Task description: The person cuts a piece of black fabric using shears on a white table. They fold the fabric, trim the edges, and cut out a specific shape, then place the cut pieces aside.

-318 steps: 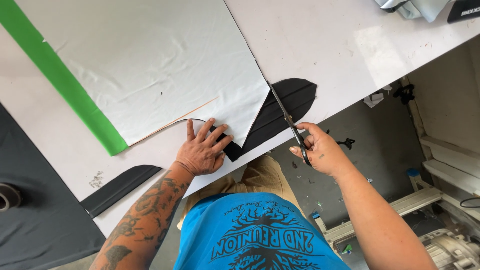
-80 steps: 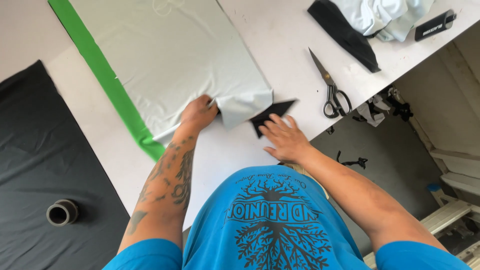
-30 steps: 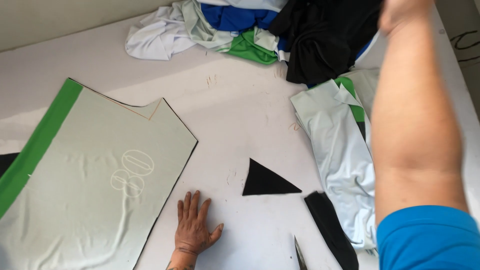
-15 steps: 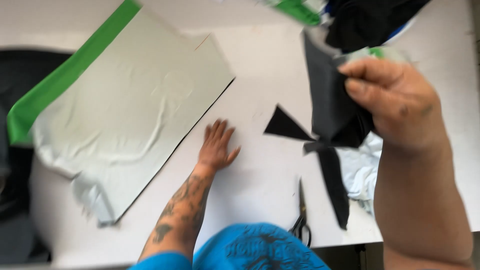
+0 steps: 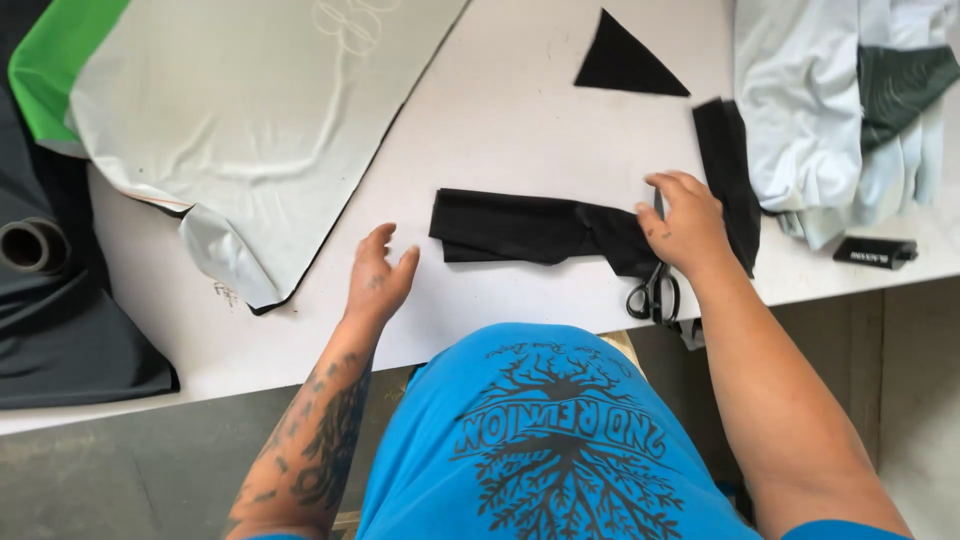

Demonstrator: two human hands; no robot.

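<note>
A long strip of black fabric (image 5: 530, 228) lies across the white table (image 5: 500, 120) in front of me. My right hand (image 5: 685, 222) rests on its right end, fingers pressing the cloth, just above the black-handled scissors (image 5: 655, 290). My left hand (image 5: 378, 278) hovers open to the left of the strip, palm turned sideways, touching nothing. A black triangle of fabric (image 5: 625, 60) lies further back. Another narrow black piece (image 5: 728, 170) lies beside my right hand.
A large pale grey fabric panel (image 5: 260, 120) with a green band (image 5: 55, 55) covers the left of the table. Dark cloth (image 5: 70, 330) and a tape roll (image 5: 28, 245) sit at far left. Folded pale garments (image 5: 830, 130) and a small black object (image 5: 875, 252) lie at right.
My right hand held the black strip up in the air; now the strip lies flat on the table under that hand. My left hand has lifted off the table.
</note>
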